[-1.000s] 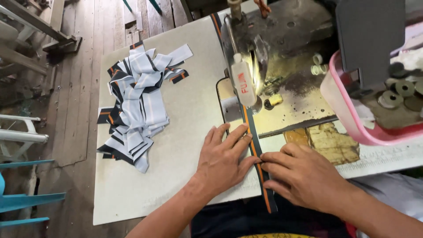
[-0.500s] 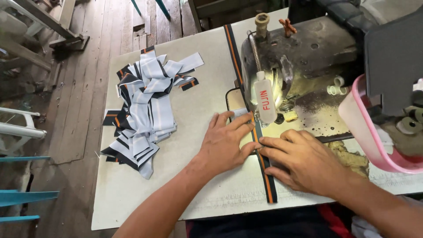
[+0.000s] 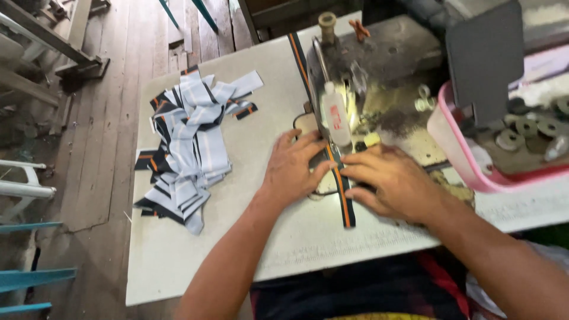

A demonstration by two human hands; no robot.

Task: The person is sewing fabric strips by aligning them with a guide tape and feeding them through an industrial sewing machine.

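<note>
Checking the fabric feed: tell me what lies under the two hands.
Under the left hand and right hand lies a dark strip with an orange stripe on the sewing table. The strip's stretch beneath the fingers is covered.

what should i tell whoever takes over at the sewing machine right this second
Left hand: flat on the dark strip with the orange stripe, pressing its left edge near the needle.
Right hand: flat on the strip's right side, fingertips against it.
The strip runs under the sewing machine and out behind it; a short tail lies toward the table edge.
A pile of striped fabric pieces lies on the table to the left, untouched.
Done: most of the strip is fed. Left: the tail.
</note>
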